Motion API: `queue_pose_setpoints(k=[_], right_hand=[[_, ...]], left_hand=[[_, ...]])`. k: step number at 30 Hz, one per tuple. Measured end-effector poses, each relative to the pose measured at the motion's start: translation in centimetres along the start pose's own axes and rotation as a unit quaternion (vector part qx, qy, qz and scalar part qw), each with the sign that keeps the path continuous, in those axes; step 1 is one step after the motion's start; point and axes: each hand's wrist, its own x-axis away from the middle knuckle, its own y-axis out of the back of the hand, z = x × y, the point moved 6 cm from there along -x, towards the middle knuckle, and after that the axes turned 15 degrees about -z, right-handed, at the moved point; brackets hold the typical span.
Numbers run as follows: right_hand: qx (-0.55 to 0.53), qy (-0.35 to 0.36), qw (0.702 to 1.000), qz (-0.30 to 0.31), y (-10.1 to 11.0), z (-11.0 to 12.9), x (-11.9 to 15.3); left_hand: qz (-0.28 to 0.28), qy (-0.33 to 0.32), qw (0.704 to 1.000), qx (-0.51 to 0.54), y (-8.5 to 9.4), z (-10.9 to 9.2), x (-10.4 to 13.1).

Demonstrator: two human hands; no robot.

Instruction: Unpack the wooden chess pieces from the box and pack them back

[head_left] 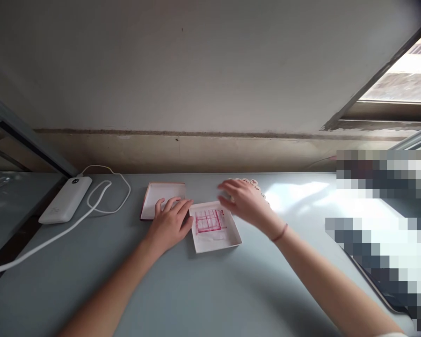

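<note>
My left hand (171,223) lies with its fingers apart over the near right part of a shallow box half (157,206), white inside with a dark red edge. Its thumb is close to the left wall of a second shallow white box half (215,247). A grid in red lines (207,221) is drawn inside that one. My right hand (244,200), slightly blurred, hovers at this box's far right corner, fingers stretched and thumb apart; I see nothing between them. Partly hidden behind it are several round cream pieces (254,182) with dark marks.
A white power bank (66,200) stands at the left of the grey table (210,290), its white cable (56,241) running to the near left. Along the back is a wall (196,84). Pixelated objects (379,173) and a dark-edged flat item (375,285) are on the right.
</note>
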Motion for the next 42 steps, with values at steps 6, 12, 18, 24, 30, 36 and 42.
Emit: queue_pose_setpoints(k=[6,12,18,24,30,36,42], right_hand=[[0.126,-0.156,0.972,0.123,-3.1,-5.6,-3.4],[0.159,-0.184,0.956,0.166,-3.9,-5.6,-3.6],[0.076,-0.166,0.982,0.050,-1.1,-2.4,-3.3],[-0.048,-0.121,0.991,0.036,0.8,1.5,-1.8],[-0.142,-0.049,0.985,0.080,-1.0,4.8,0.4],[-0.142,-0.008,0.989,0.049,-3.0,5.9,1.2],[-0.166,-0.018,0.986,-0.008,-2.9,4.7,1.9]], left_hand=[[0.007,0.005,1.000,-0.008,0.0,0.5,0.1],[-0.026,-0.031,0.999,-0.001,1.1,-1.2,-0.2],[0.036,-0.096,0.991,0.088,0.2,-5.5,1.8],[0.047,-0.106,0.990,0.080,0.1,-6.2,2.1],[-0.036,0.001,0.999,0.029,2.5,-2.2,-0.5],[-0.003,0.038,0.999,0.001,0.7,0.0,-0.2],[0.024,0.059,0.998,0.001,-0.4,-0.1,0.2]])
